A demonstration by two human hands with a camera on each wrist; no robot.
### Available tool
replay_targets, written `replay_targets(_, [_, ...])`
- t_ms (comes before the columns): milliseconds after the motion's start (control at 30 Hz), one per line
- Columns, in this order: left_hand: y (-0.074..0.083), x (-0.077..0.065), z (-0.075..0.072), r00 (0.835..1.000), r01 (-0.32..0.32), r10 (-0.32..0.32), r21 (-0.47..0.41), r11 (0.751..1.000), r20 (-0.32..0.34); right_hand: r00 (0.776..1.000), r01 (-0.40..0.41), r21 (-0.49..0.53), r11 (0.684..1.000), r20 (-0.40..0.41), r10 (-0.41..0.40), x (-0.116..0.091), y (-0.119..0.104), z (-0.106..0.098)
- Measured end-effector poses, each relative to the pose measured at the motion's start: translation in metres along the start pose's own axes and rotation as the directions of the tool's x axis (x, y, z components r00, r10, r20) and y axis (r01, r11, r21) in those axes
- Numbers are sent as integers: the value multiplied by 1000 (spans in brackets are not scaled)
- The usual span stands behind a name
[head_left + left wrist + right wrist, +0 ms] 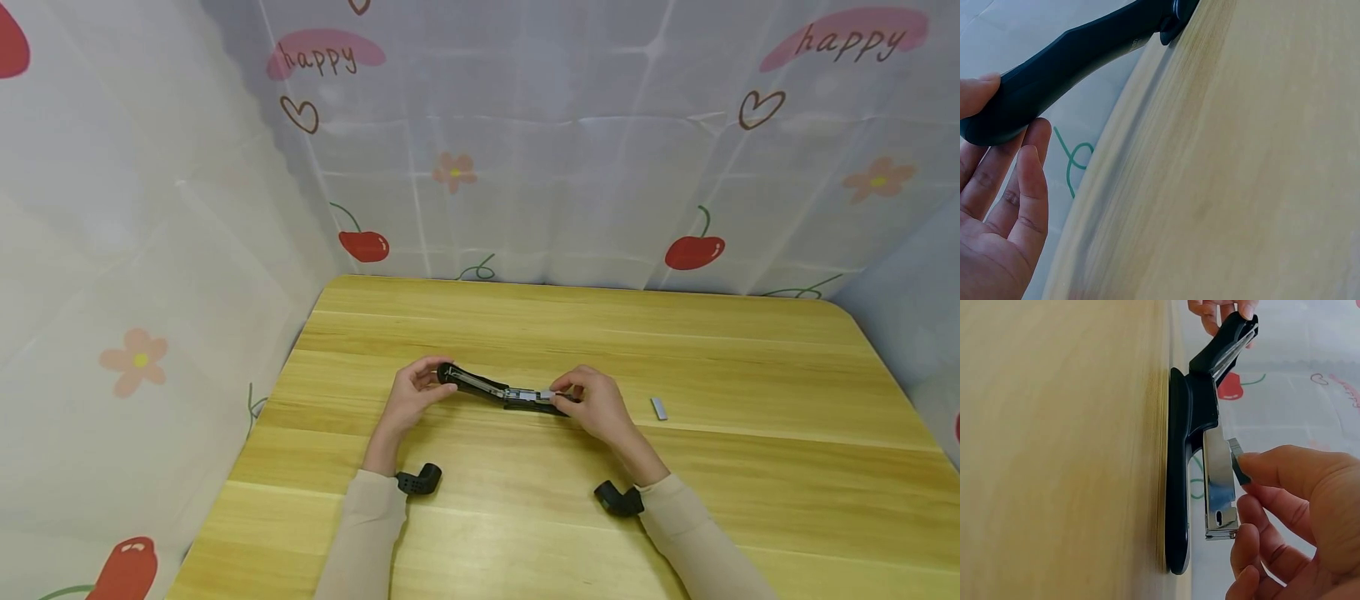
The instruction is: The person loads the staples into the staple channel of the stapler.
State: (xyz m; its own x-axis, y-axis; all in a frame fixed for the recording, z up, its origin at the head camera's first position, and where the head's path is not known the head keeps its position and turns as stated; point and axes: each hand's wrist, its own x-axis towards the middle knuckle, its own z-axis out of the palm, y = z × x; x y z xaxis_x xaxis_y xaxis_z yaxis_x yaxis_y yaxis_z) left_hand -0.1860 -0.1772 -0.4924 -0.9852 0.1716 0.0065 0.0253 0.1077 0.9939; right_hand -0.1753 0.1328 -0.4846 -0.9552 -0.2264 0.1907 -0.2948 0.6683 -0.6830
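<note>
A black stapler [480, 385] lies opened out on the table, its top arm swung up and back to the left. My left hand [414, 393] pinches the end of that raised arm between thumb and fingers, as the left wrist view also shows on the stapler's black cover [1072, 65]. Over the silver staple channel [1217, 478], my right hand [596, 404] pinches a short strip of staples [1238, 461] between thumb and forefinger. The strip is at the channel's open top; whether it touches the channel I cannot tell.
Another grey strip of staples [658, 408] lies on the wooden table [750, 517], right of my right hand. A patterned curtain [540, 167] hangs behind the table and along its sides. A black wrist camera [420, 480] sits on each forearm.
</note>
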Motion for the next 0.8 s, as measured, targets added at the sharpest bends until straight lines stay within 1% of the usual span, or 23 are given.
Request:
replay_targets(367, [-1,0,0,1000,-4,4,-11,1000,-1,1000,15,8,1000,5,-15,0,0,0])
replay_targets(500, [-1,0,0,1000,3,-3,-19,1000,1,1000,24,0,1000,11,-24,0,0,0])
replay_targets(600, [0,0,0,1000,12,-12,-18,1000,1,999,30,-11,999,19,-30,0,0,0])
replay_targets(800, [0,0,0,1000,3,-3,-1,1000,2,999,24,-21,999,34,-23,1,0,0])
